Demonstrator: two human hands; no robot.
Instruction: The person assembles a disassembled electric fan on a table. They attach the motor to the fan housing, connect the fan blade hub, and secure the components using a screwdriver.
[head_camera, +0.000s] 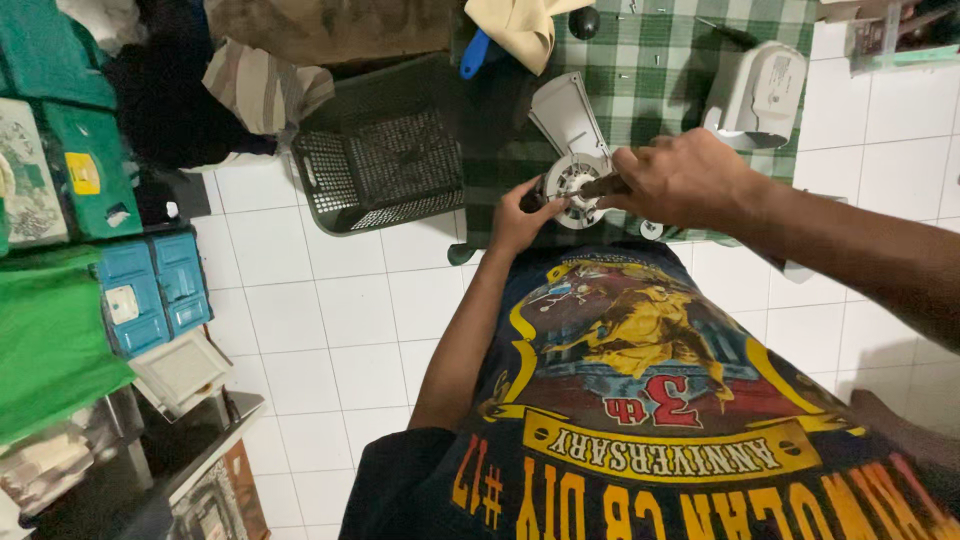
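Closest to the camera is the person's dark shirt (640, 400) with a big yellow and red picture on it. Both arms reach out past the shirt, over the white tiled floor (330, 330).

The left hand (520, 215) comes up from below. Its fingers (540, 198) are bent and press on the left edge of a round white part (572, 180). They touch it and hold it steady, but you cannot tell how tight the hold is.

The right hand (680, 180) comes in from the right side. Its fingers are curled shut around a thin dark tool (600, 186). The tip of the tool points into the middle of the round white part.

The round white part sits between the two hands, just past the shirt. It lies on a green and white checked cloth (660, 90) spread on the floor. A long flat white piece (568, 115) sticks out from it, pointing away from the person.

A bit farther, on the right of the cloth, rests a white plastic cover (755, 95). To the left of the cloth stands a dark green basket (380, 160) with lots of little holes. It is near the left hand but not touching it.

Far to the left are blue boxes (155, 290) and green boxes (70, 150) piled side by side. At the top, a cream cloth (515, 30) lies over a blue handle (474, 52), well away from the hands.
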